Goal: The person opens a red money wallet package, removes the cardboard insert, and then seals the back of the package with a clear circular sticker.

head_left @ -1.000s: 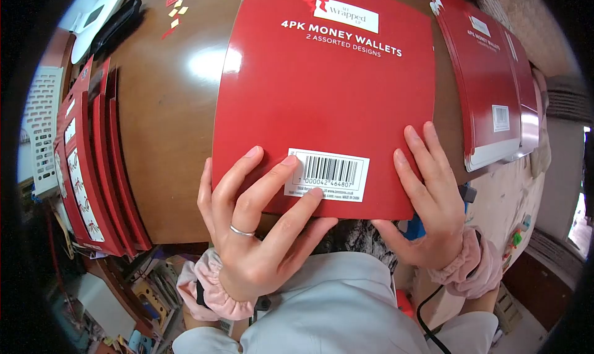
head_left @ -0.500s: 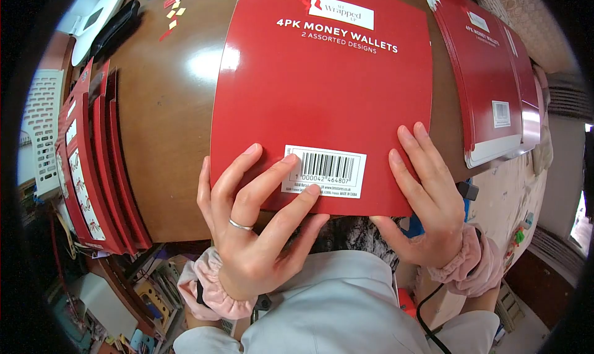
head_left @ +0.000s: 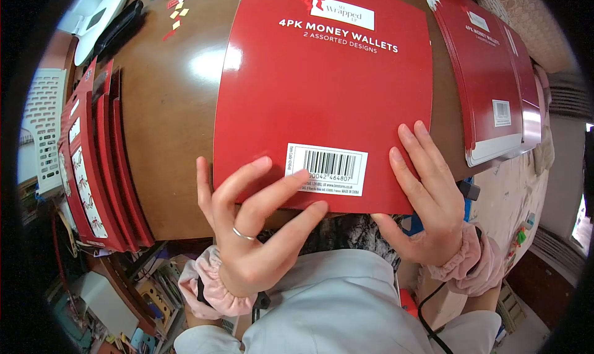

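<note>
A large red card pack (head_left: 322,100), printed "4PK MONEY WALLETS", lies on the brown table with its barcode label (head_left: 327,169) near the lower edge. My left hand (head_left: 257,224), with a ring on one finger, has its fingers spread over the pack's lower left corner, a fingertip at the label. My right hand (head_left: 427,196) rests with extended fingers on the lower right of the pack, its thumb at the bottom edge. Neither hand is closed round anything.
Stacked red packs (head_left: 489,75) lie at the right of the brown table (head_left: 164,119). More red packs (head_left: 93,168) stand at the left, beside a white perforated basket (head_left: 44,122). A black case (head_left: 117,29) and small paper pieces (head_left: 176,20) are at the back left.
My left hand's fingers have lifted and shifted slightly, uncovering more of the label's lower left text. The pack has turned very slightly. My right hand is nearly unmoved.
</note>
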Available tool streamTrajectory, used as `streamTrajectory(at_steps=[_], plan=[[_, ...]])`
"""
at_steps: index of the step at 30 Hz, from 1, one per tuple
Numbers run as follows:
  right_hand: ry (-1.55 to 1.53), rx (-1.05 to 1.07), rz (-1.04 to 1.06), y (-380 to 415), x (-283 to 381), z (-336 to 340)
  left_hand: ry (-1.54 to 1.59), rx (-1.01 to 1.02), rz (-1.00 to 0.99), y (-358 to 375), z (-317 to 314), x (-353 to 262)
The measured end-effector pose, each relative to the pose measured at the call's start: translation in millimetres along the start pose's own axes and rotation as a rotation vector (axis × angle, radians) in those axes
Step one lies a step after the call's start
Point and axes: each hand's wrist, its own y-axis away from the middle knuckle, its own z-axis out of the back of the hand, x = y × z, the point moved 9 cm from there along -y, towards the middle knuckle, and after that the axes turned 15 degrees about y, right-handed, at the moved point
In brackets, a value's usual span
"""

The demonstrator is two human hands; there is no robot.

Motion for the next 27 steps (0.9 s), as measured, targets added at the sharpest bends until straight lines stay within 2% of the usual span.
streamTrajectory(at_steps=[1, 4, 13, 17, 19, 27], plan=[[-0.003, 0.000, 0.003, 0, 0, 0, -0.061, 0.023, -0.018, 0, -2, -3], [-0.003, -0.008, 0.009, 0, 0, 0, -0.120, -0.086, -0.193, 8, -6, -11], [-0.012, -0.018, 0.011, 0, -1, 1, -0.040, -0.106, -0.345, 7, -8, -15], [-0.013, -0.030, 0.008, 1, -1, 1, -0.014, -0.083, -0.365, 4, -10, -17], [-0.015, -0.031, 0.007, 1, -1, 0, 0.069, -0.118, -0.295, 0, -7, -15], [-0.038, -0.065, 0.013, 4, 0, -2, 0.074, -0.113, -0.263, 0, -8, -14]])
